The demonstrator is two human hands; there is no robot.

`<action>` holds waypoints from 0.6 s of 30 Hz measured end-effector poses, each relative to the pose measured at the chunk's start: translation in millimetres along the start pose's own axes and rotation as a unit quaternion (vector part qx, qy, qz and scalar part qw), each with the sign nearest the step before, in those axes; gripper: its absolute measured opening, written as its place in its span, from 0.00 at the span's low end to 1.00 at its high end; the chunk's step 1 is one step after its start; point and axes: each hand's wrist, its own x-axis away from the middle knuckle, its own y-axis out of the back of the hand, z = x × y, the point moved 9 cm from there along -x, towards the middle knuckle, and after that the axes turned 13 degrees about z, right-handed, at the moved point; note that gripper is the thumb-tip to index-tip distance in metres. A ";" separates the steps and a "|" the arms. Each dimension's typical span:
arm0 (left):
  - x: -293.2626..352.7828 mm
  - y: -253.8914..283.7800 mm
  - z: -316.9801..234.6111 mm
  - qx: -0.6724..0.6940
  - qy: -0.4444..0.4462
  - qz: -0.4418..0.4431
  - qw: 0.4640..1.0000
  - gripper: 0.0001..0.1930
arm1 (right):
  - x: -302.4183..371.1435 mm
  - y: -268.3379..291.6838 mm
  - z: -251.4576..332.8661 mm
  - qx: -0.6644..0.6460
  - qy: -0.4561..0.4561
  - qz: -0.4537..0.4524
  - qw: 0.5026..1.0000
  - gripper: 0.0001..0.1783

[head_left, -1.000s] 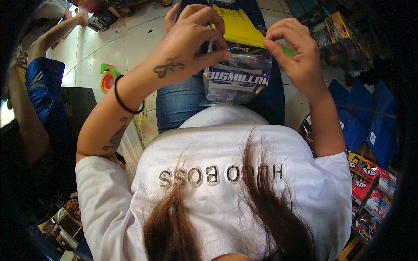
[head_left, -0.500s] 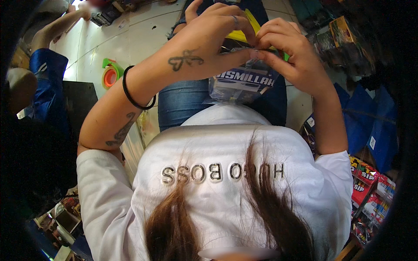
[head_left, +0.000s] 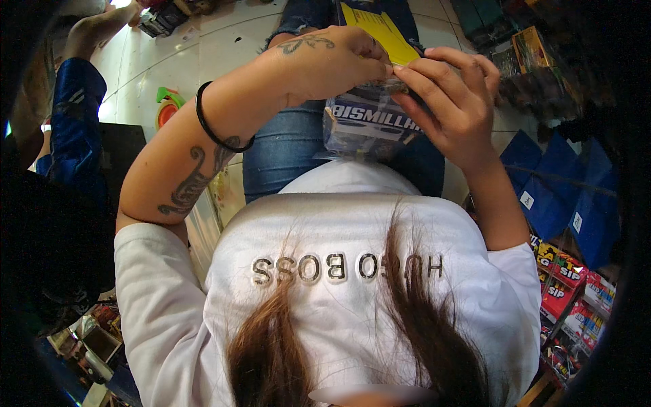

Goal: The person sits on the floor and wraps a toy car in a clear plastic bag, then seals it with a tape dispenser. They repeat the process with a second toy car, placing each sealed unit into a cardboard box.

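On my lap stands a clear plastic bag with a dark blue panel and white lettering on its front. My left hand is closed, its thumb and curled fingers pinching the bag's top edge. Beside it my right hand grips the same edge between thumb and forefinger, its other fingers loosely bent. The fingertips of both hands nearly meet there, and the exact pinch is partly hidden. Just beyond the hands lies a yellow sheet or card, over my jeans.
A green and orange tape dispenser sits on the tiled floor to the left. At the far left is another person's blue sleeve. Folded blue pieces and red boxes are stacked at right. Packaged goods stand behind.
My left hand has turned and curled its fingers in, uncovering more of the yellow sheet. My right hand has shifted slightly down, its outer fingers reaching farther right.
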 end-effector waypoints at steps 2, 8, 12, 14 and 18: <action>2.2 -1.2 -3.9 -0.007 0.005 0.003 1.000 0.14 | 4.0 -5.8 -3.9 -0.007 -0.036 0.000 0.999 0.13; 43.8 3.2 -71.9 -0.401 -0.177 -0.137 0.888 0.08 | 6.4 -22.2 -27.8 -0.115 -0.017 0.033 0.993 0.09; 52.5 1.9 -75.2 -0.412 -0.221 -0.162 0.869 0.04 | -1.5 -19.3 -39.0 -0.176 -0.015 0.103 0.979 0.09; 56.3 2.9 -75.5 -0.397 -0.253 -0.190 0.862 0.04 | -5.2 -10.6 -46.3 -0.206 -0.024 0.152 0.966 0.10; 55.4 3.0 -69.0 -0.359 -0.265 -0.200 0.872 0.03 | -9.1 12.4 -54.6 -0.242 -0.057 0.120 0.961 0.11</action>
